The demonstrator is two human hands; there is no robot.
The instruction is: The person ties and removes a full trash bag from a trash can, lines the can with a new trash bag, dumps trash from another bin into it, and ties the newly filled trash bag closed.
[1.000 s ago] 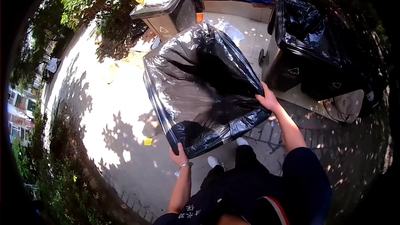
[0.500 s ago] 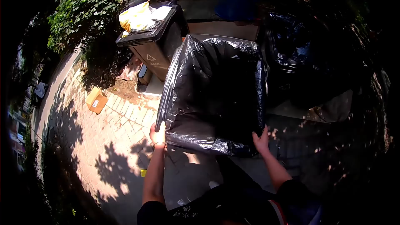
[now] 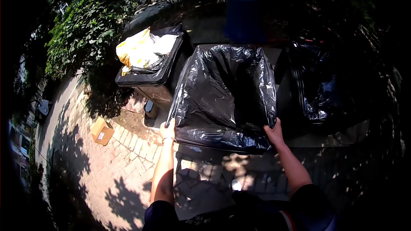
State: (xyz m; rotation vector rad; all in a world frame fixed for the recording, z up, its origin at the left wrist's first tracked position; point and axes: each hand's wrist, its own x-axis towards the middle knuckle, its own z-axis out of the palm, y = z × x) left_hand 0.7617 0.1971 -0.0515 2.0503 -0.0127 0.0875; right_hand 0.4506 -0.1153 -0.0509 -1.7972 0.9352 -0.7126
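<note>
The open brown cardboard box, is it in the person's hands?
No, the box rests on the brick paving, while the left hand and right hand hold a black plastic bag.

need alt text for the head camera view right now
A person's left hand and right hand grip the near corners of a glossy black plastic bag spread open into a rectangle. Left of it stands a brown, black-rimmed bin heaped with white and yellow rubbish; behind the bag, a round blue container. A brown cardboard box lies on sunlit paving.
</note>
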